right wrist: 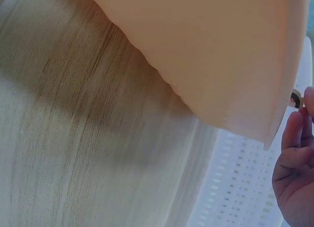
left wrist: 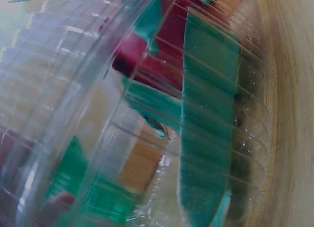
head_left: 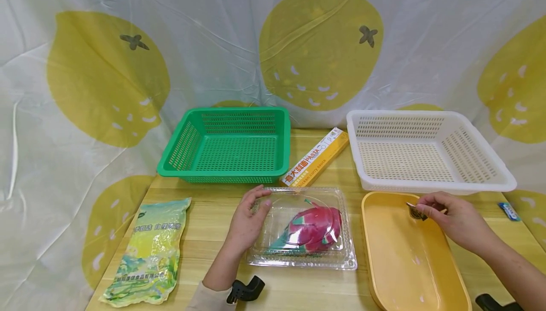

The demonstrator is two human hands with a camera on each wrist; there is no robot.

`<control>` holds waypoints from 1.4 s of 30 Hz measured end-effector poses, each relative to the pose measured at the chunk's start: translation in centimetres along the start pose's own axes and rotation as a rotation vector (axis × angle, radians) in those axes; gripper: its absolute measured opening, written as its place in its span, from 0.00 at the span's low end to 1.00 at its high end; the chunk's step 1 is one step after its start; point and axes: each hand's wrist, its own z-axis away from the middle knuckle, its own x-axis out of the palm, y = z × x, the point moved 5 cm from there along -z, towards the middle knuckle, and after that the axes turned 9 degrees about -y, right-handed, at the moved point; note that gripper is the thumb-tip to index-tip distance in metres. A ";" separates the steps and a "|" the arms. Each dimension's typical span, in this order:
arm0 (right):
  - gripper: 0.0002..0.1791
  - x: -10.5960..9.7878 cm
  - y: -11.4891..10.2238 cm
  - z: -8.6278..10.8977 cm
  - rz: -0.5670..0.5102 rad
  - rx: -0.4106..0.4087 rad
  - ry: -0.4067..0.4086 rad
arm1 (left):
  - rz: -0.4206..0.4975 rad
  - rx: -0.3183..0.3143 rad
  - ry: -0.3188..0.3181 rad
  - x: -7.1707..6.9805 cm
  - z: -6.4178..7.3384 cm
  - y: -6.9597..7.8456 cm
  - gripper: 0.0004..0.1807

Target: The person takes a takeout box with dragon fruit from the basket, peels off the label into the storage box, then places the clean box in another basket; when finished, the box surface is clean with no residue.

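Note:
In the head view my right hand [head_left: 448, 221] pinches a small dark packet with gold-coloured print [head_left: 415, 212] between thumb and fingers, over the far end of a yellow-orange tray [head_left: 368, 244]. The right wrist view shows only an edge of that packet [right wrist: 295, 98], beside the tray's rim. My left hand [head_left: 249, 221] rests on the left side of a clear plastic box [head_left: 347, 259], its fingers fairly straight. Inside the box lies a pink dragon fruit with green scales [head_left: 315, 228], visible through the closed lid and close up in the left wrist view.
A green basket [head_left: 279, 171] and a white basket [head_left: 426, 184] stand at the back. Between them a pasta box [head_left: 315, 157] lies slanted. A green-yellow food bag [head_left: 149, 249] lies at left, a small blue packet [head_left: 509, 211] at right. Behind hangs a lemon-print cloth [head_left: 213, 41].

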 end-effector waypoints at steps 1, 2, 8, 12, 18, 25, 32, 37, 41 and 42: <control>0.05 0.0 0.0 0.0 0.001 -0.003 0.005 | 0.001 0.000 -0.001 0.0 0.0 0.0 0.15; 0.05 0.0 0.1 0.0 0.004 -0.004 0.008 | 0.001 0.001 -0.002 0.0 0.0 0.0 0.15; 0.05 -0.1 0.3 0.0 0.005 -0.006 0.027 | -0.006 0.000 -0.003 0.0 0.0 -0.1 0.15; 0.06 -0.4 0.4 0.1 -0.013 -0.004 0.042 | -0.008 0.002 -0.004 0.0 0.0 -0.1 0.15; 0.07 -1.5 0.3 0.0 -0.047 -0.010 0.071 | -0.007 0.006 0.001 -0.1 0.0 -0.1 0.15; 0.07 -3.6 0.3 -0.2 -0.119 0.006 0.141 | 0.000 0.019 0.001 -0.1 0.0 0.1 0.14; 0.08 -5.0 1.5 -0.8 -0.077 0.026 0.145 | 0.016 0.004 -0.006 0.0 0.0 0.1 0.14; 0.18 -6.3 4.2 -2.3 0.004 0.002 0.109 | 0.018 0.011 -0.003 0.0 -0.1 0.1 0.14; 0.30 -6.5 6.8 -3.2 -0.004 0.048 -0.051 | 0.020 0.004 -0.001 0.0 -0.1 0.0 0.14; 0.33 -6.5 7.3 -3.3 -0.012 0.060 -0.096 | 0.019 0.005 -0.001 0.0 0.0 0.0 0.14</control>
